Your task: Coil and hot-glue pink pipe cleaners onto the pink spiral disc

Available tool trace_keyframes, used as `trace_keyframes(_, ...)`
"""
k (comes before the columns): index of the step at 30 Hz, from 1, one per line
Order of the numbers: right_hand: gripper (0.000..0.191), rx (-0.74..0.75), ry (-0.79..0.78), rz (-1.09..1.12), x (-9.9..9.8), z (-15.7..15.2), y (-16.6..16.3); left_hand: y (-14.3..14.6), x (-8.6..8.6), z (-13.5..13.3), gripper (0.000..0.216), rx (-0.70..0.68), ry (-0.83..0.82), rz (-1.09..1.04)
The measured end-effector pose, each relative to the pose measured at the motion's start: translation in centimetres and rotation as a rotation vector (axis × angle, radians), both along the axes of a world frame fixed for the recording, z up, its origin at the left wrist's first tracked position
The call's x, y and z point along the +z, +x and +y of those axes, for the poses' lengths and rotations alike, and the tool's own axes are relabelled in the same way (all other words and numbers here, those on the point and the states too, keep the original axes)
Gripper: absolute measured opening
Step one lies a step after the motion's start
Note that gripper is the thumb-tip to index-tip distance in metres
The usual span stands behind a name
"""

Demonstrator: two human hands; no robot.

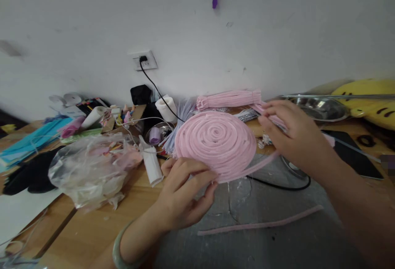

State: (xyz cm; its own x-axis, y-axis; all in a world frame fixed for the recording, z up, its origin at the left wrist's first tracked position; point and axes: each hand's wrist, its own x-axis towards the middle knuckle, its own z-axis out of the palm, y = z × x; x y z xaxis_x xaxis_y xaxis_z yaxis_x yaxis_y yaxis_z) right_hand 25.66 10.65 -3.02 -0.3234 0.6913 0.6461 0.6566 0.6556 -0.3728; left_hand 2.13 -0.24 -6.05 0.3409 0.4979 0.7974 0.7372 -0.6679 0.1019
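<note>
A large flat coil of pink pipe cleaner [216, 135], wound in a spiral, is tilted toward me above the table. My left hand [188, 190] grips its near edge, fingertips on the rim and the thumb underneath. From the coil's lower right a loose pink tail [263, 162] runs out and passes behind my right hand [286, 127]. That hand is partly curled, with index finger and thumb apart, beside loose pink pipe cleaners [273, 116]. Whether it touches them is unclear. A single pink pipe cleaner [261, 224] lies on the grey mat in front.
Behind the coil lies a tied bundle of pink pipe cleaners [230, 98]. A clear plastic bag [92, 170] and a white roll [152, 168] sit left. A black cable [280, 185] crosses the grey mat [222, 248]. At right are a metal bowl [321, 108] and a black flat object [354, 155].
</note>
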Motion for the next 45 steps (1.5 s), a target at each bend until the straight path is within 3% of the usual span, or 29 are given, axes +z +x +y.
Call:
trace_keyframes(5, 0.033, 0.398, 0.034, -0.268, 0.3, -4.0, 1.4, 0.1, 0.1, 0.1, 0.017, 0.029, -0.014, 0.021)
trace_keyframes(7, 0.027, 0.456, 0.035, -0.430, -0.1, -4.6, 1.4, 0.2, 0.2, 0.2, 0.017, 0.034, -0.025, 0.033)
trace_keyframes(9, 0.013, 0.435, -0.033, -0.512, -0.4, -4.9, 1.2, 0.2, 0.4, 0.2, 0.017, 0.037, -0.030, 0.043)
trace_keyframes(12, 0.018, 0.381, -0.132, -0.506, -0.3, -5.0, 0.9, 0.3, 0.7, 0.3, 0.017, 0.042, -0.032, 0.052)
trace_keyframes(20, 0.026, 0.363, 0.156, -0.353, -0.7, -3.2, 0.9, 0.4, 0.8, 0.3, 0.015, 0.037, -0.058, 0.076)
trace_keyframes(26, 0.021, 0.323, 0.120, -0.333, -1.0, -2.6, 1.2, 0.5, 0.8, 0.4, 0.015, 0.043, -0.068, 0.064)
trace_keyframes(32, 0.019, 0.265, 0.238, -0.323, -0.9, -2.7, 1.1, 0.4, 0.8, 0.4, 0.016, 0.018, -0.090, 0.070)
trace_keyframes(45, 0.017, 0.309, 0.309, -0.304, -1.6, -2.0, 1.0, 0.4, 0.7, 0.5, 0.019, 0.021, -0.070, 0.089)
